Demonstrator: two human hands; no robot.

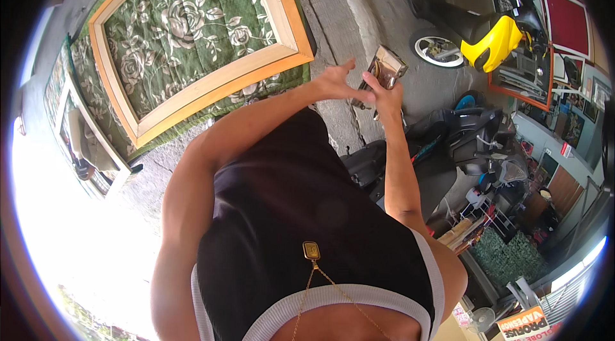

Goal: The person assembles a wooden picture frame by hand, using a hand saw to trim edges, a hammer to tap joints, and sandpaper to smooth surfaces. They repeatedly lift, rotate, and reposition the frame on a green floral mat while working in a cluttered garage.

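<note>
My right hand [387,96] is closed around a small box-like thing [388,67], brown and cream, which looks open on top. What lies inside it is too small to make out. Close by on its left is my left hand [337,81], fingers apart, with its fingertips near the right thumb. I cannot see anything held in it. To the left of my hands, a light wooden frame [211,99] lies on a green quilted cloth [186,21] with a pale rose pattern.
A scooter with a yellow front [493,45] stands at the far right. Dark motorbike parts [435,168] are close to my right forearm. Another pale frame [96,139] lies at the left edge. Framed panels [567,26] lean along the right side, above cracked concrete floor [336,124].
</note>
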